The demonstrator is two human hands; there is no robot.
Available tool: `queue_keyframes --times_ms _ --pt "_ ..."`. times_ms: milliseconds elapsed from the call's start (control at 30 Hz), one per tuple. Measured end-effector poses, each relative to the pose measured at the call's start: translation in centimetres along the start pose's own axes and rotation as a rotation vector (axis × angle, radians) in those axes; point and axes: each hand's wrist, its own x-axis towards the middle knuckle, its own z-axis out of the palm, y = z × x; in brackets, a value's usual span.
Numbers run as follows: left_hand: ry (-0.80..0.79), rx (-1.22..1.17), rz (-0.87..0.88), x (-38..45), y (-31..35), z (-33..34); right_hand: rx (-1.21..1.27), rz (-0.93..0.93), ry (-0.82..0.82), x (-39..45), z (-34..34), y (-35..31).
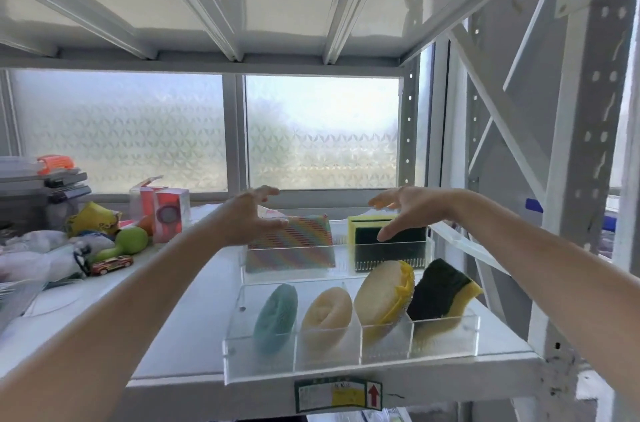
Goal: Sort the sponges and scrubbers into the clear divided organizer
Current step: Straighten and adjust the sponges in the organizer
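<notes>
From your head camera, your left hand [254,214] is spread open, empty, fingers just beside the top of the rainbow sponge [292,245]. Your right hand [407,208] is open too, hovering over the green-and-yellow sponge [388,241]. Both sponges stand upright in the organizer's [349,357] back row. In the front row, left to right: teal scrubber [276,317], cream sponge [327,316], yellow-edged scrubber [384,297], dark green sponge [441,292], each tilted in its own compartment.

White metal shelving [585,110] before frosted windows [322,131]
</notes>
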Motion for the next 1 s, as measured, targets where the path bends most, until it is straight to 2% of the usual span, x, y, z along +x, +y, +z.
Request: queue_keyframes --times_ms 67,200,567,1000 --pt "-0.102 -0.007 -0.085 0.8 -1.4 0.1 0.017 0.002 -0.052 0.4 0.0 0.1" --pt "-0.221 -0.216 -0.152 1.7 -2.8 0.9 0.023 0.013 -0.068 0.7 0.1 0.5" --pt "-0.186 -0.267 -0.031 2.1 -3.1 1.1 0.053 -0.014 -0.022 1.5 0.1 0.8" --pt "-0.188 -0.187 0.026 2.8 -3.3 0.7 0.013 0.009 0.001 2.5 0.8 0.9"
